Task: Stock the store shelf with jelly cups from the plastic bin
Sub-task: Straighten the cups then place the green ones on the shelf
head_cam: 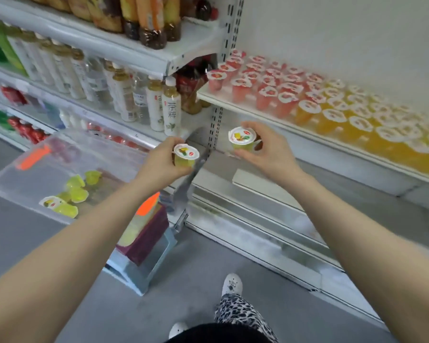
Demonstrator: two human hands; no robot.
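We see both hands raised in the middle of the frame, in front of the white shelving. The left hand (162,160) curls its fingers and thumb around a green jelly cup (185,154), held upright with its printed foil lid facing us. The right hand (266,151), a little higher and to the right, grips a second green jelly cup (242,139) the same way, thumb on the near side and fingers behind it. The two cups are near each other but do not touch.

At the left of the frame we find the clear plastic bin (22,191) with orange latches. A few loose green cups (77,193) lie tumbled in it, most on their sides.

In the upper right, the shelf (223,101) carries rows of red jelly cups (265,91) standing upright. Beside them, further right, stand rows of orange jelly cups (357,121). To the upper left we see tea bottles (172,107) lined up on a neighbouring shelf.

At the bottom of the frame are leopard-print trousers (235,315) and a white shoe (232,284) on the grey floor.
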